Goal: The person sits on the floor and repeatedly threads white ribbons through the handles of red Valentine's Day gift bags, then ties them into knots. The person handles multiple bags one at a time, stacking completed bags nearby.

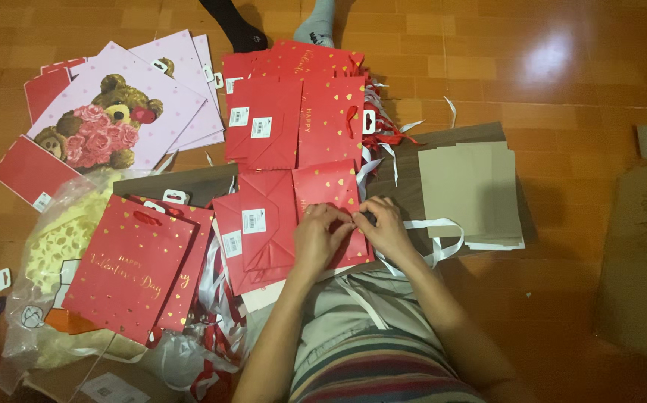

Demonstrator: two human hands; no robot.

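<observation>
Striped shorts [383,373] lowest in view; beyond them, a flat red gift bag [323,213] on a dark board [405,186] is pinched at its right edge by left hand [322,235] and right hand [387,227], fingers closed together.

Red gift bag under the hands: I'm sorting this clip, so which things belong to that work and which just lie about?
In hand:
- left hand and right hand at the flat red gift bag
- white ribbon
- brown board beneath

Lying about:
- teddy-bear bags
- red bag stack
- cardboard sheets
- plastic wrap
</observation>
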